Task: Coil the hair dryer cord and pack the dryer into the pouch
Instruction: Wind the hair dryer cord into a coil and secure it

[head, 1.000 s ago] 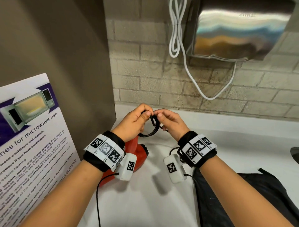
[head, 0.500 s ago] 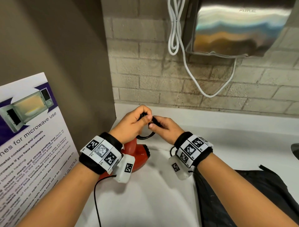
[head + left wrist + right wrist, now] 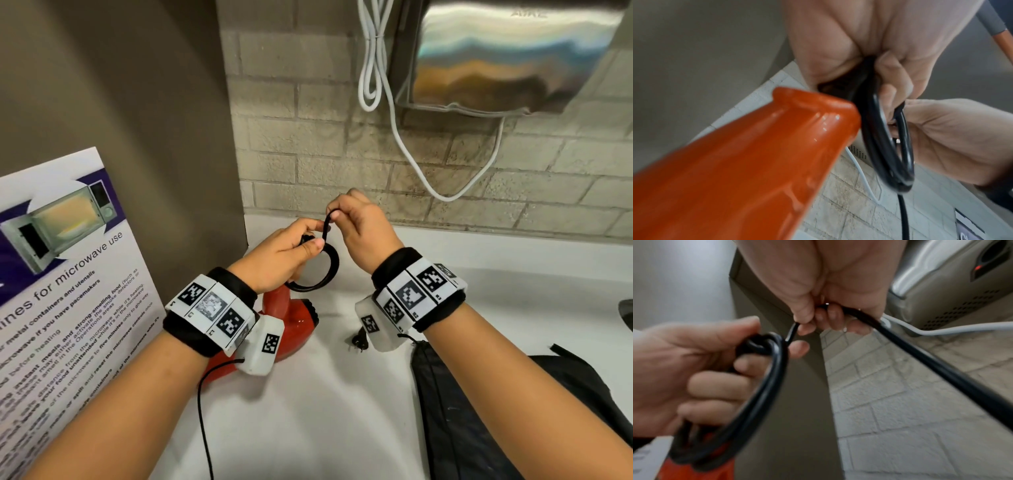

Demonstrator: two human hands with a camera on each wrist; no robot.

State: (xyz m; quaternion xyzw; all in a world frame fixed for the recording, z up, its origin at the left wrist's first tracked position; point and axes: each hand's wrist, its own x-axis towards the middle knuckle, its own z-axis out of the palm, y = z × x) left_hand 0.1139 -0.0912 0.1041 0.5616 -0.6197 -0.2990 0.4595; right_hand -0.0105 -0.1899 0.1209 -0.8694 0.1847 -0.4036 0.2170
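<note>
A red hair dryer (image 3: 291, 325) stands on the white counter (image 3: 325, 411), partly hidden under my left wrist; its handle (image 3: 756, 154) fills the left wrist view. My left hand (image 3: 291, 253) grips a small coil of its black cord (image 3: 329, 270) above the dryer. My right hand (image 3: 356, 222) pinches a strand of cord (image 3: 920, 356) and holds it up beside the coil (image 3: 756, 386). The plug (image 3: 358, 341) lies on the counter below my right wrist. A black pouch (image 3: 479, 428) lies flat at the lower right.
A brown cabinet wall with a microwave poster (image 3: 68, 291) closes off the left side. Above the brick back wall (image 3: 308, 154) hangs a steel hand dryer (image 3: 507, 58) with a looped white cable (image 3: 376, 68). A dark object (image 3: 627, 315) shows at the right edge.
My right hand has lifted away from the coil, drawing a strand of cord upward. My left hand keeps hold of the coil. The plug has come into view on the counter.
</note>
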